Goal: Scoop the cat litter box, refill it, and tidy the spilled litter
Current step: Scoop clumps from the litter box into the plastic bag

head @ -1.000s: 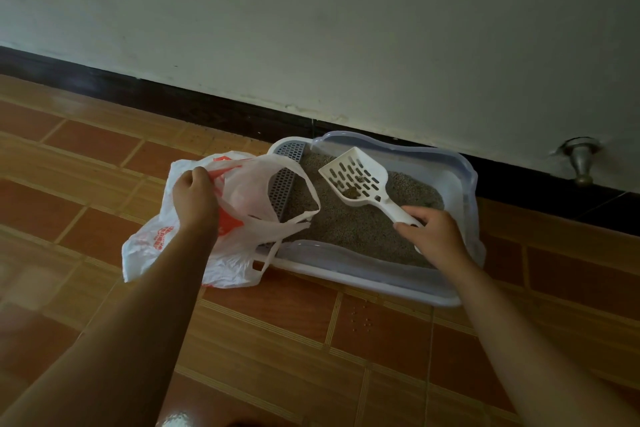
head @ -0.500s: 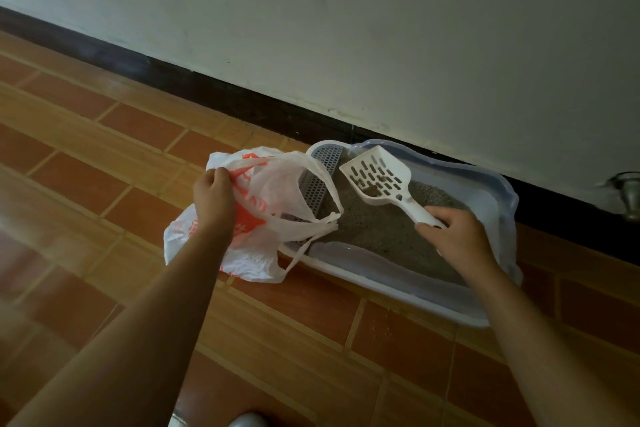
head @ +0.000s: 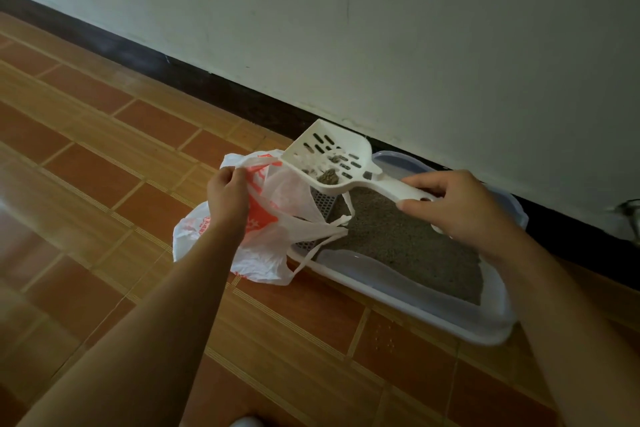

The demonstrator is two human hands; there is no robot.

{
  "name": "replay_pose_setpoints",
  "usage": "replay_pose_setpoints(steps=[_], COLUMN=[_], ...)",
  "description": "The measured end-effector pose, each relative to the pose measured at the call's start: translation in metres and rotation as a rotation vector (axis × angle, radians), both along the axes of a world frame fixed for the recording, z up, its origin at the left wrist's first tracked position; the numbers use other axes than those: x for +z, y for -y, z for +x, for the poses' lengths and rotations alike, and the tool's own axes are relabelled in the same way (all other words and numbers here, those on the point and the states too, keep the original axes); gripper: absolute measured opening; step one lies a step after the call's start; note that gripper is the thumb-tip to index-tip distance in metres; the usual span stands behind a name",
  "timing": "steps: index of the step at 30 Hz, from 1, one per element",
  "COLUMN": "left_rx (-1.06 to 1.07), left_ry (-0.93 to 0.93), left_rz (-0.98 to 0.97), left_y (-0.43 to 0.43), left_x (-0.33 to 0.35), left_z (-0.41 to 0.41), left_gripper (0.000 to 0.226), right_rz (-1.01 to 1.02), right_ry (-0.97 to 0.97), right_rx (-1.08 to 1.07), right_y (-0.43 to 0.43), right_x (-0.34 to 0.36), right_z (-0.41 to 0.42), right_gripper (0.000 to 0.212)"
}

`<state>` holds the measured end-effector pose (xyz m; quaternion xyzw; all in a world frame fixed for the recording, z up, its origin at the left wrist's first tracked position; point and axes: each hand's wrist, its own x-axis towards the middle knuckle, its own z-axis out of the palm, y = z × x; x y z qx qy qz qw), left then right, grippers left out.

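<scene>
White plastic makes up the slotted scoop (head: 329, 158), which the right hand (head: 453, 204) grips by its handle, fingers wrapped around the shaft. Its bowl is raised above the left end of the litter box (head: 485, 326) and carries a brownish clump (head: 328, 177) plus a few smaller bits near the slots. The bowl's front edge sits right beside the open mouth of a thin white bag (head: 273, 218) with red-orange print.

That bag is pinched at its rim by the left hand (head: 227, 198), thumb and fingers closed on the plastic so the opening stays spread. The bag's lower part sags onto the tiled floor (head: 104, 156), and its loose handle loops drape over the near-left corner of the box.

Grey litter (head: 408, 243) fills the box, which lies on the floor against the dark baseboard (head: 221, 87) under a pale wall (head: 415, 28). A perforated grey panel (head: 323, 201) shows at the box's left end, partly behind the bag. A few tiny grains (head: 384, 336) lie on the tile just in front of the box.
</scene>
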<state>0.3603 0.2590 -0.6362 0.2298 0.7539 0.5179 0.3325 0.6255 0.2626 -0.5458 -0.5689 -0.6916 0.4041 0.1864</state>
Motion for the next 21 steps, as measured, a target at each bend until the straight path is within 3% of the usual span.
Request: replay_pose_setpoints(steps=[13, 21], left_rx=[-0.004, 0.006], left_ry=[0.033, 0.073], left_rz=[0.025, 0.001], left_y=[0.005, 0.008], left_x=[0.001, 0.001], left_z=[-0.010, -0.019], left_gripper=[0.025, 0.023], right_rz=[-0.126, -0.179], right_ry=[0.165, 0.145], right_rx=[0.222, 0.195], right_y=[0.005, -0.007], right_x=[-0.028, -0.042], right_z=[-0.016, -0.035], right_gripper=[0.029, 0.030])
